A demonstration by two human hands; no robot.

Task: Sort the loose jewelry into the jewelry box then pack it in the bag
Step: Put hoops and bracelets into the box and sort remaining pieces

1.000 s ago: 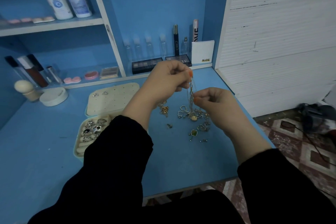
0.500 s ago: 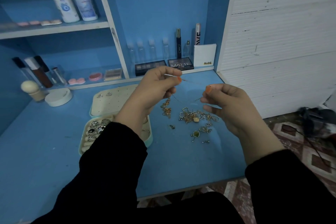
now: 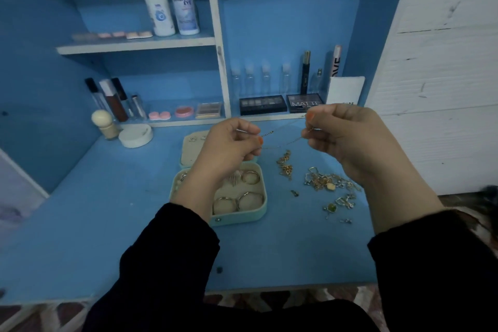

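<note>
The left hand (image 3: 229, 143) and right hand (image 3: 342, 137) each pinch a fine chain (image 3: 269, 133), stretched in the air by the box (image 3: 265, 206) — light, limp, likely to knot; a yank might snap it; hold the ends.

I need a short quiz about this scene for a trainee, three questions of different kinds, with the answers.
1. True or false: the jewelry box is closed.
2. The chain is pinched by: A) the left hand alone; B) the right hand alone; C) both hands.
3. Fill in: the loose jewelry lies on the table to the ___ of the box.
Key: 1 false; 2 C, left hand and right hand; 3 right.
</note>
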